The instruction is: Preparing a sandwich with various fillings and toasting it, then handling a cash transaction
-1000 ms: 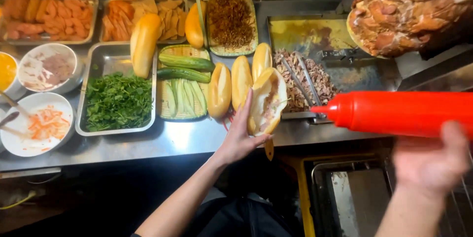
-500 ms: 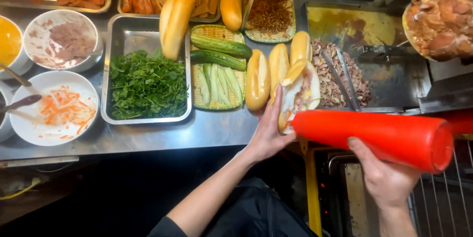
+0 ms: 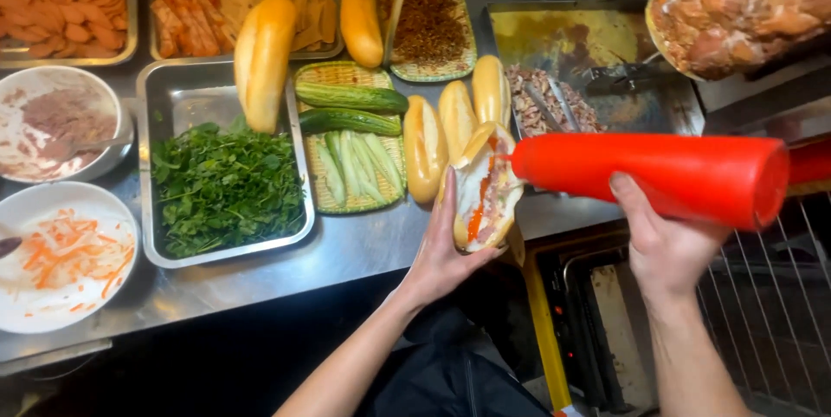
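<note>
The left hand (image 3: 446, 257) cradles a split bread roll (image 3: 481, 192) from below, fingers curled up around its underside and near flank, cut side facing up, held just off the front edge of the steel counter (image 3: 346, 248). The right hand (image 3: 662, 248) grips a red squeeze bottle (image 3: 658, 176) laid almost level, fingers wrapped over the body near its wide end, nozzle tip resting at the upper end of the roll's opening. A red line of sauce already lies along the filling inside the roll. Judgement on handling: the roll looks light, with a crisp crust and a soft crumb; a hard pinch would likely crack the crust or force the filling out, so the cupped support under its belly is the sound hold, with the hinge side kept low. The bottle appears to be soft plastic, yielding to pressure, and could be slick if sauce has run on it; mid-body is the best grip for control. Nearby stand three whole rolls (image 3: 454, 127), a tray of green herbs (image 3: 225, 187), a basket of cucumbers (image 3: 351, 135) and a bowl of shredded carrot (image 3: 65, 257).
</note>
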